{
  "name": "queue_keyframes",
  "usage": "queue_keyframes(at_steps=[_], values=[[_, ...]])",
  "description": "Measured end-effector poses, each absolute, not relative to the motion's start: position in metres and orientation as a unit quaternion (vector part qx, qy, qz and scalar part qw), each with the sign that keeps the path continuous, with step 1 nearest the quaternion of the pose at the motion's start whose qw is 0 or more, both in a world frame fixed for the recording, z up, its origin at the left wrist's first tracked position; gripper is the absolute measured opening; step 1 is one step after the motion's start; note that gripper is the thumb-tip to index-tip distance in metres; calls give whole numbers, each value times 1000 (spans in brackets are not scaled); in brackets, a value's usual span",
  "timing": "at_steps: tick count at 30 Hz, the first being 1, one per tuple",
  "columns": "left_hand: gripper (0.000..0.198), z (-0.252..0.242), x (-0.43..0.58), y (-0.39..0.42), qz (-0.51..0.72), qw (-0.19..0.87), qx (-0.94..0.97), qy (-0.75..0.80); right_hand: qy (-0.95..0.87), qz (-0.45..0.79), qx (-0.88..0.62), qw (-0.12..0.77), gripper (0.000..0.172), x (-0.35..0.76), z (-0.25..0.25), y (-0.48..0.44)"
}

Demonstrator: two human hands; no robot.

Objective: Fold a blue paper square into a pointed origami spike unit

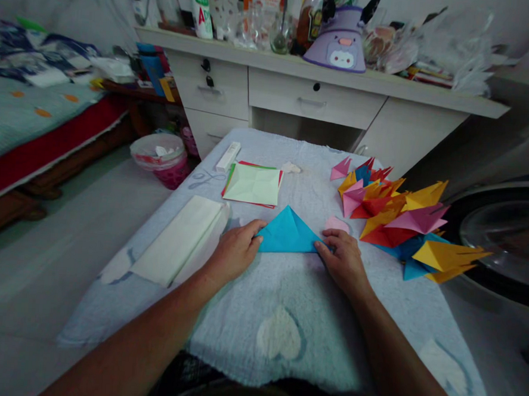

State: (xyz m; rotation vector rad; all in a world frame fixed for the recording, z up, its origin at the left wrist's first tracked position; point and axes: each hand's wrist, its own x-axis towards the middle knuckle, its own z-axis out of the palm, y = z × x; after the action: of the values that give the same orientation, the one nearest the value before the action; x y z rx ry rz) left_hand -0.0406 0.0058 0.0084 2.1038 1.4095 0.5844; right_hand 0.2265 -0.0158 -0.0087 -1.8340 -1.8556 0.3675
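Note:
A sheet of blue origami paper (288, 232), folded into a triangle with its peak pointing away from me, lies over the cloth-covered table. My left hand (238, 247) pinches its left corner between thumb and fingers. At the opposite corner, my right hand (344, 255) grips the paper the same way. Beyond the triangle sits a stack of square paper (253, 184), pale green on top with red and green edges showing. Folded paper cranes (387, 208) in yellow, red, pink and blue are heaped to the right of my right hand.
A folded whitish sheet (179, 234) lies left of my left hand. Near the far edge is a small white box (228, 156). A white desk (315, 93) with drawers stands behind the table (278, 336). A pink bin (162, 156) is on the floor at left, a round-doored machine (504, 230) at right.

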Motion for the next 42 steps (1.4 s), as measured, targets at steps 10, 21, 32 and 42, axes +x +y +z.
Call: queue_keyframes(at_steps=[10, 21, 32, 42], values=[[30, 9, -37, 6, 200, 226, 780, 548, -650, 88, -720, 228, 22, 217, -8, -14], [32, 14, -42, 8, 192, 301, 771, 528, -689, 123, -675, 233, 13, 225, -5, -18], [35, 14, -47, 10, 169, 304, 793, 500, -690, 89, -679, 234, 9, 223, -11, -18], [38, 12, -47, 9, 161, 293, 793, 509, -817, -12, -526, 235, 26, 193, 2, -41]])
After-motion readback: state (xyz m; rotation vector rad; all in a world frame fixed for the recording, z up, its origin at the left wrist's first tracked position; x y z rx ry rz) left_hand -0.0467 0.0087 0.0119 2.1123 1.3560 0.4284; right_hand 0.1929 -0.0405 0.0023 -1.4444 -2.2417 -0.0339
